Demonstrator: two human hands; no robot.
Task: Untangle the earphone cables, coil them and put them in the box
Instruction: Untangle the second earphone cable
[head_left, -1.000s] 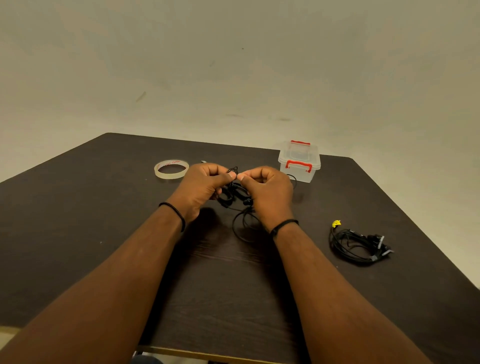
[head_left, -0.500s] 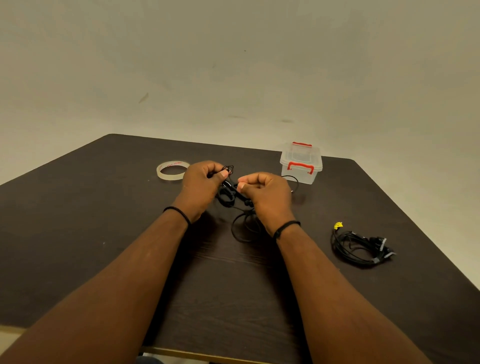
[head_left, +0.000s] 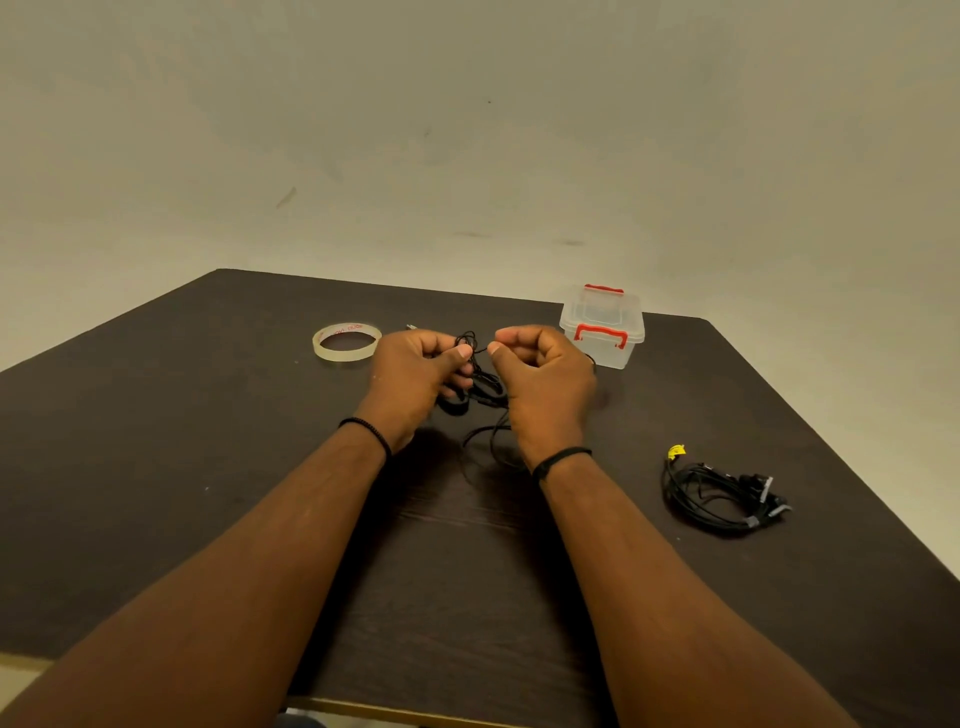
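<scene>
Dim yellowish light, soft shadows, wide-angle bending at edges

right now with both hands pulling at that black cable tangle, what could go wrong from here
The left hand and right hand pinch a thin strand of the black earphone cable between them; pulling apart could tighten the knot rather than free it. A slack loop trails on the table by the right wrist and may snag. The box appears lidded, so it probably needs opening before a coil can go in.
</scene>
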